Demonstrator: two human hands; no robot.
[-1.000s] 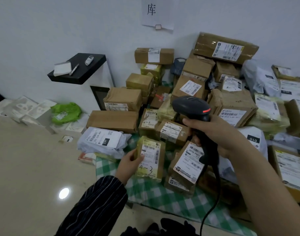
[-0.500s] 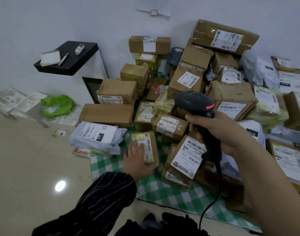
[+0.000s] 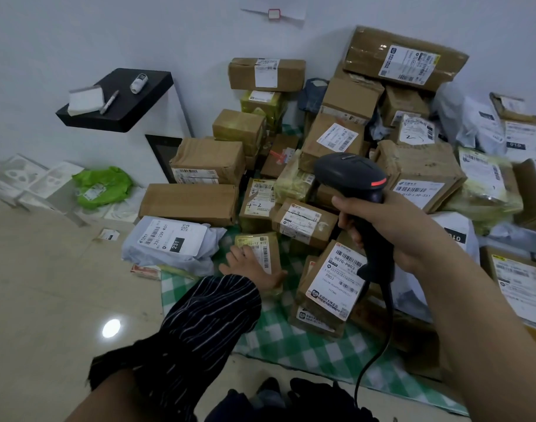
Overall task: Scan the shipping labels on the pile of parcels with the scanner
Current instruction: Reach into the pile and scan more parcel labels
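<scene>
Right hand (image 3: 394,226) grips the scanner (image 3: 349,175); left hand (image 3: 251,267) lies flat, fingers straight, on a small yellow parcel (image 3: 268,245).

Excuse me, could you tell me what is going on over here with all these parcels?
A person is scanning shipping labels on a pile of parcels heaped on a green checked cloth. The right hand grips a black corded scanner, raised above the front of the pile. The left hand rests flat on a small yellowish parcel lying label-up on the cloth at the pile's near edge.
</scene>
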